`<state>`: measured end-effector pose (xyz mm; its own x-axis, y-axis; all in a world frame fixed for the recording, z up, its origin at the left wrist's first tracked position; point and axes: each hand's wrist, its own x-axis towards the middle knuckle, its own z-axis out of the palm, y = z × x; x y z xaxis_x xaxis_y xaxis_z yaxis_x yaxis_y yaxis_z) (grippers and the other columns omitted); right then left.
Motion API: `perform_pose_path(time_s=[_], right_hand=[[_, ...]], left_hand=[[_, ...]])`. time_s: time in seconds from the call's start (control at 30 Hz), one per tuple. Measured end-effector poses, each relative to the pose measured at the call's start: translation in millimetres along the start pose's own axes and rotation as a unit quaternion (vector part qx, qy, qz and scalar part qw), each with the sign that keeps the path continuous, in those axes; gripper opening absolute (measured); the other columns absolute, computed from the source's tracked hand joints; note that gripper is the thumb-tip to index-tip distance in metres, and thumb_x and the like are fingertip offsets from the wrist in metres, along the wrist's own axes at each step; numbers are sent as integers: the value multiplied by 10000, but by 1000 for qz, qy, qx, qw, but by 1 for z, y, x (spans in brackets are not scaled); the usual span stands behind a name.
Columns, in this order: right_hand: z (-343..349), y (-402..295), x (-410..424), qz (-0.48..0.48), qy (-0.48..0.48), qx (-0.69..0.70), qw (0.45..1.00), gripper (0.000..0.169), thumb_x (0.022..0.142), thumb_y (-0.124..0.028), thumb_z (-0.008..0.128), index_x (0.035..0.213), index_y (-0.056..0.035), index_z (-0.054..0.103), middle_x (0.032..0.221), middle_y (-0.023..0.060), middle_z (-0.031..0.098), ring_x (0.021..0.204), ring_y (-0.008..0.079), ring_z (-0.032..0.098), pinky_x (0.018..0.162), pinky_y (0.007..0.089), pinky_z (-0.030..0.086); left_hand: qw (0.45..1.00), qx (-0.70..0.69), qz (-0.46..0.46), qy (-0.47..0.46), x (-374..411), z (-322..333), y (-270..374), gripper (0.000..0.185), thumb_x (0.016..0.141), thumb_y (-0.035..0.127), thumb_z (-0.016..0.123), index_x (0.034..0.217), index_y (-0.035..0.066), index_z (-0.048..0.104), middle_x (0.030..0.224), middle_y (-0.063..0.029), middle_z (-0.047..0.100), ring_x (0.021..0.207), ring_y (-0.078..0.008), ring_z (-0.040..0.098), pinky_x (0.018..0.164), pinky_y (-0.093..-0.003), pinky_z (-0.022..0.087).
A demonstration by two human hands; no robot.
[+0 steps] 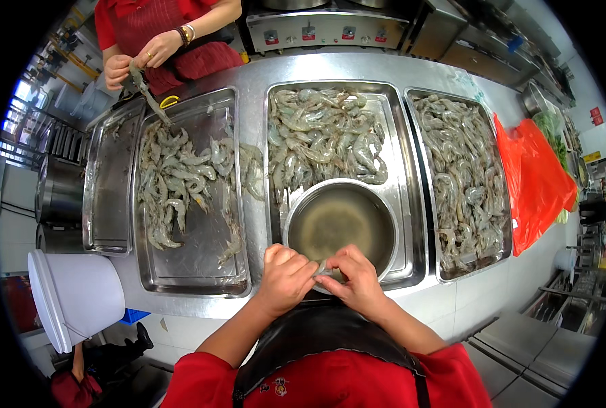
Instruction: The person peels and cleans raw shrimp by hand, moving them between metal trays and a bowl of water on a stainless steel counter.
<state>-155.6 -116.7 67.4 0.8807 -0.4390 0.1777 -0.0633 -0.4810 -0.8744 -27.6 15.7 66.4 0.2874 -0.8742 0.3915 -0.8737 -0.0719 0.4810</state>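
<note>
Between my left hand point(288, 275) and my right hand point(353, 275) is a raw shrimp point(323, 268), pinched by the fingers of both. Much of it is hidden by the fingers. Just beneath, a round metal bowl point(393, 224) of cloudy water stands in the middle steel tray point(416, 255). Behind the bowl, a heap of raw grey shrimp point(328, 132) fills the far part of that tray. More shrimp point(167, 173) lie in the tray point(196, 270) to the left, and several rest on the table strip point(252, 168) between the two trays.
Right of me, another tray point(468, 183) is full of shrimp beside a red plastic bag point(535, 183). A co-worker's hands point(139, 61) hold a shrimp at the far left. A shallow tray point(110, 188) and white bucket point(81, 296) sit left. Behind the table is a stove point(328, 33).
</note>
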Motion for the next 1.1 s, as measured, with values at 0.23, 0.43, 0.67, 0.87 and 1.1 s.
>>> perform_pose_path(time_s=[0.23,0.43,0.67,0.87,1.1], right_hand=[[0,-4,8,40,-18,17,999,161,740,-73,741,857,-49,633,851,102,554,709,269,572,599,348,468],[3,6,11,24,-30,108,993,97,788,-25,701,850,-28,627,849,73,560,692,189,554,609,294,450],[2,28,4,280,-65,426,858,47,858,-26,656,881,-22,615,875,17,599,683,69,525,604,209,433],[2,28,7,306,-61,445,839,82,880,-66,654,931,-20,610,902,17,610,668,52,541,578,192,425],[10,14,10,104,-15,143,984,164,760,-17,747,870,-12,626,903,50,590,617,87,501,559,226,434]], left_hand=[[999,33,-8,4,3,1,-3,238,662,152,704,885,98,639,772,4,516,781,-188,518,817,-387,363],[999,24,-24,1,2,7,-7,247,666,159,710,899,103,647,775,3,520,788,-192,521,820,-392,364],[998,-10,-55,12,-3,14,-12,240,659,152,726,886,110,659,771,0,545,789,-208,523,821,-397,364],[998,-8,-64,13,-3,15,-12,206,666,162,726,854,109,661,763,1,549,784,-210,522,811,-399,362],[997,23,-66,20,-2,18,-12,183,678,165,706,840,95,656,754,-4,545,777,-209,520,806,-397,363]])
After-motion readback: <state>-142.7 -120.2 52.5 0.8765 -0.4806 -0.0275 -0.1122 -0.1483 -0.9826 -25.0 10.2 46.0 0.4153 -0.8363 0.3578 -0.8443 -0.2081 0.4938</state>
